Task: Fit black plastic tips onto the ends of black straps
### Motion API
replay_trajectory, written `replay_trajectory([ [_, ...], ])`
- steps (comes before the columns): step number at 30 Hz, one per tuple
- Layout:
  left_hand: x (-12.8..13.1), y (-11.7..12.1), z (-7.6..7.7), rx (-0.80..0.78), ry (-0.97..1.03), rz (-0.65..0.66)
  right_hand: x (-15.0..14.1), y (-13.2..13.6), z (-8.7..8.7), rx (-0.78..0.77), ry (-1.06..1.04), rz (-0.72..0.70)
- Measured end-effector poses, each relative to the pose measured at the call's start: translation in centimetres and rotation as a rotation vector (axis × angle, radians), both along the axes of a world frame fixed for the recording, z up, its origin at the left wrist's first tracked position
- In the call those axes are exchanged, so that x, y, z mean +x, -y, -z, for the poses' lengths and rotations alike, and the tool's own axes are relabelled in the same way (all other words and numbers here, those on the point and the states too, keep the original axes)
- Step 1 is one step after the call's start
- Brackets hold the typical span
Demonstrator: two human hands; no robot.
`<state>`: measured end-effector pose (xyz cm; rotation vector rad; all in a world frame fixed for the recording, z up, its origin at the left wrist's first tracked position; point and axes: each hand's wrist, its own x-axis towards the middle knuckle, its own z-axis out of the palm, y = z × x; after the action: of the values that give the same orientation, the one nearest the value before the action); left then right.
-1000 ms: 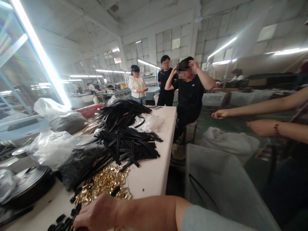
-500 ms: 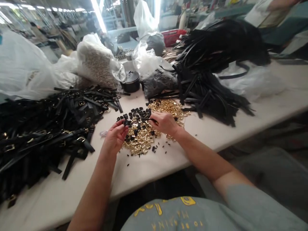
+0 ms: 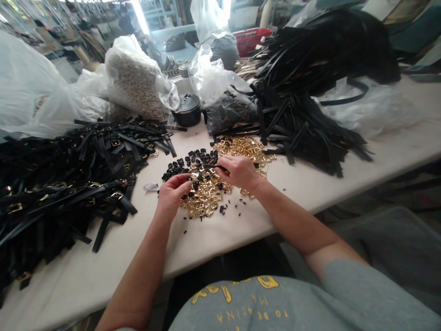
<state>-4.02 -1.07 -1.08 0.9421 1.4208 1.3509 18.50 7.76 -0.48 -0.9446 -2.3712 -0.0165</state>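
Observation:
My left hand [image 3: 171, 195] hovers over a heap of small gold buckles [image 3: 210, 195] on a white table [image 3: 220, 230], fingers curled and pinched on something small I cannot make out. My right hand [image 3: 241, 172] is closed on a thin black strap [image 3: 212, 166] that points left toward the other hand. Small black loops [image 3: 184, 165] lie scattered just behind the buckles. More gold buckles [image 3: 246, 147] spread beyond my right hand.
A big pile of black straps with gold buckles [image 3: 62, 184] fills the left side. Another pile of plain black straps [image 3: 303, 124] lies at the right. Plastic bags [image 3: 138, 87] and a round black tin [image 3: 188, 110] stand at the back.
A second ago I looked across the hall at several people; since then my view dropped to the table. Over the last half second both hands shifted slightly, still together over the buckles.

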Motion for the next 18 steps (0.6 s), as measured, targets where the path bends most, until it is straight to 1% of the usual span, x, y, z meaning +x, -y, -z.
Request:
replay_trajectory([
  [4, 0.8, 0.3, 0.4, 0.124, -0.450, 0.100, 0.1, -0.3, 0.2, 0.006, -0.007, 0.015],
  [6, 0.8, 0.2, 0.2, 0.183, -0.618, 0.117, 0.0, -0.4, 0.5, 0.009, -0.008, 0.003],
  [7, 0.5, 0.1, 0.0, 0.197, -0.667, 0.111, 0.0, -0.4, 0.6, 0.006, -0.009, -0.002],
  [8, -0.1, 0.1, -0.3, 0.203, -0.693, 0.086, 0.0, -0.5, 0.6, 0.000, -0.014, -0.004],
  [10, -1.8, 0.3, -0.9, 0.189, -0.706, -0.018, 0.2, -0.7, 0.7, -0.012, -0.033, 0.002],
  [12, -4.2, 0.6, -1.6, 0.146, -0.699, -0.146, 0.5, -1.0, 0.5, -0.012, -0.057, 0.028],
  [14, -6.6, 1.1, -2.2, 0.103, -0.686, -0.243, 0.8, -1.3, 0.4, 0.002, -0.079, 0.056],
  [16, -8.5, 1.4, -2.8, 0.064, -0.694, -0.268, 1.0, -1.4, 0.3, 0.014, -0.087, 0.068],
  [18, -9.7, 1.4, -3.2, 0.027, -0.734, -0.246, 1.0, -1.3, 0.3, 0.013, -0.077, 0.061],
])
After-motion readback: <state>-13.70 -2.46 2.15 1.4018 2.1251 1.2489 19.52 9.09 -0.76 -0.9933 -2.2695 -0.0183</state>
